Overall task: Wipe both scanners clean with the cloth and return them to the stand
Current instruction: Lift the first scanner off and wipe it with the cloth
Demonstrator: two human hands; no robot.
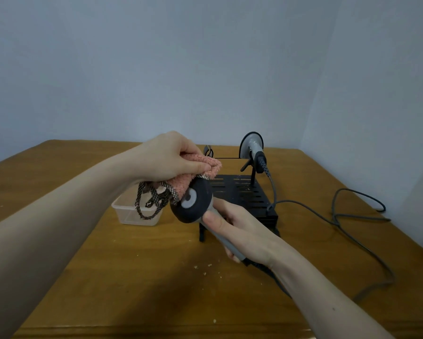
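Gripping the cloth (200, 171), the left hand (171, 157) presses it on the scanner (192, 200); the right hand (232, 226) grasps its partly hidden handle above the surface (107, 265).

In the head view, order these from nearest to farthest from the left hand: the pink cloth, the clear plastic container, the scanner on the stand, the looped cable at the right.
From the left hand:
1. Pink cloth, gripped in that hand.
2. Clear plastic container, just below it.
3. Scanner on the stand, to the right, at the back.
4. Looped cable, far right.
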